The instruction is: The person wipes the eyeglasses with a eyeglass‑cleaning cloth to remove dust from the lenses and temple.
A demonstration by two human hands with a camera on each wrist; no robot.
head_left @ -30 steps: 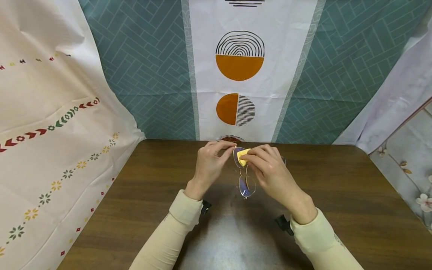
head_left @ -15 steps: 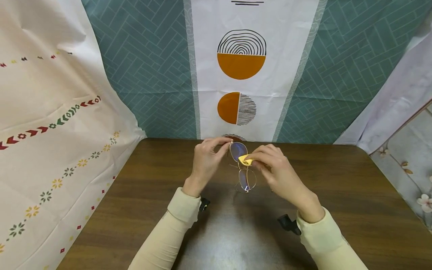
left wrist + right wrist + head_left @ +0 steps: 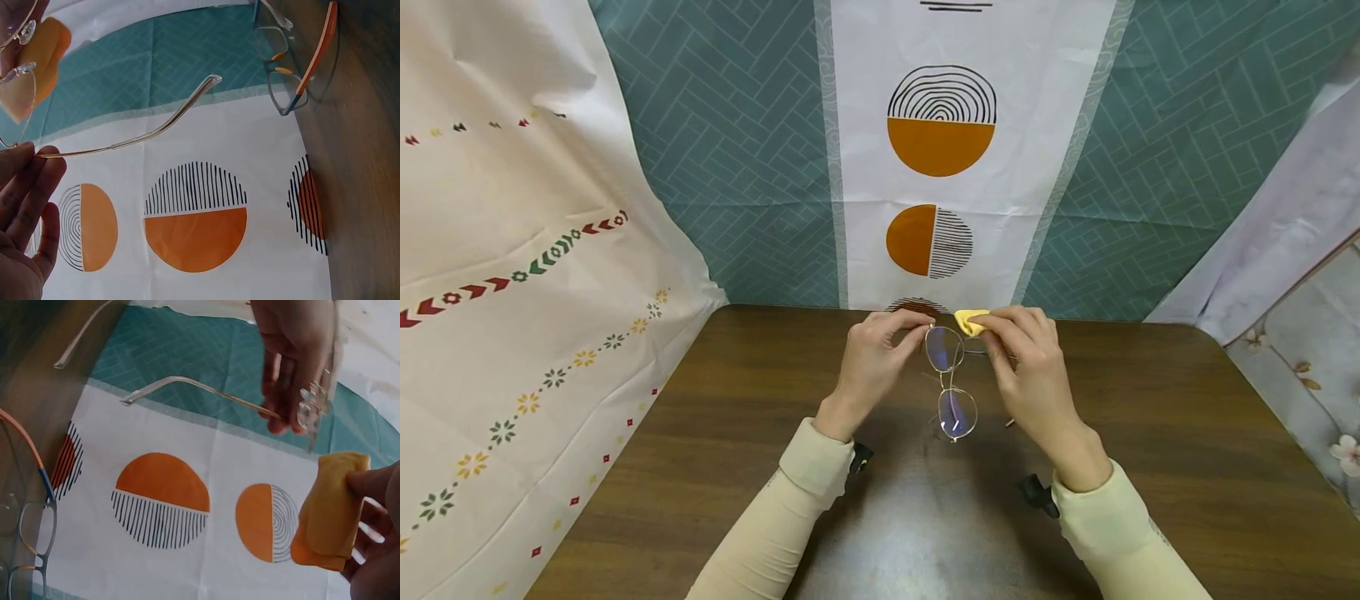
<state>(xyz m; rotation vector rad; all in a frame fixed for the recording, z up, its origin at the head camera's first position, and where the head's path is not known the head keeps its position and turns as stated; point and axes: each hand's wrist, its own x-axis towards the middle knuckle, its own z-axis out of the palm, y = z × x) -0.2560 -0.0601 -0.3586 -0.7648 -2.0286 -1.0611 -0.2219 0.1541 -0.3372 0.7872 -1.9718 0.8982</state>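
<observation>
In the head view, my left hand (image 3: 874,362) pinches a pair of thin gold-rimmed eyeglasses (image 3: 958,414) by the outer corner near a hinge. The glasses hang with one lens below the other, and purple-blue glare shows on both. One gold temple (image 3: 164,127) stretches away from the fingertips in the left wrist view. My right hand (image 3: 1028,362) pinches a folded yellow cloth (image 3: 968,322) between thumb and fingers, just right of the upper lens. Seen from the right wrist, the cloth (image 3: 331,512) is apart from the glasses.
A second pair of eyeglasses (image 3: 299,94), with a blue-grey frame and orange temples, rests on the dark wooden table (image 3: 760,400) behind my right hand. A patterned curtain (image 3: 760,167) hangs at the table's back edge, with light cloths at both sides.
The cloth has moved from the upper lens down to its lower edge by the bridge, then up and right, off the lens. The left hand shifted slightly left, then right with the eyeglasses.
</observation>
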